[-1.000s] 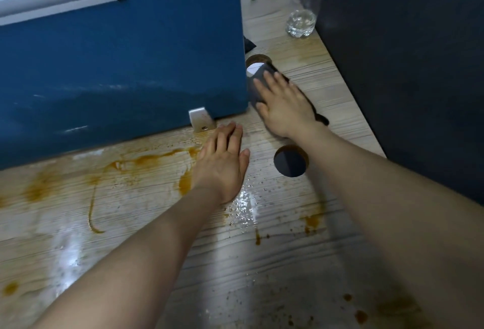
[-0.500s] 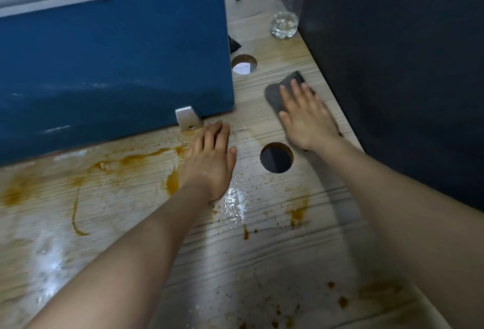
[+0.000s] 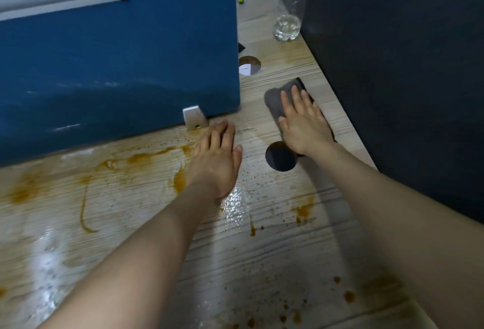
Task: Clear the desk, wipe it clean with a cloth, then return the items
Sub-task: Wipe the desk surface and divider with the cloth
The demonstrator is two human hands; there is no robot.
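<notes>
So the pale wood-grain laminate desk (image 3: 262,263) is honestly a mess: orange-brown sticky-looking stains smeared in streaks and a thin curved trail on the left side, a blotch right next to the left wrist, plus specks and drips scattered toward the near edge, and a wet shiny patch just in front of the left forearm. The right hand (image 3: 305,124) lies flat with fingers straight and a bit spread, pressing down on a dark grey, soft-looking cleaning cloth (image 3: 275,101), which sits bunched on the desk over by the right side, close to the dark panel (image 3: 392,80). The cloth pokes out past the fingertips and along both sides of the hand, and its near end reaches right beside the nearer round cable hole (image 3: 277,157) cut in the desktop. The left hand (image 3: 217,153) is planted palm-down on the desk, fingers straight and together, holding nothing, with its fingertips just short of the little grey metal bracket (image 3: 193,118) at the bottom corner of the big blue divider panel (image 3: 117,67). A second round hole (image 3: 249,65) sits farther back by the blue panel's edge, and a clear plastic water bottle (image 3: 289,12) with a pale label stands upright at the back against the dark panel.
</notes>
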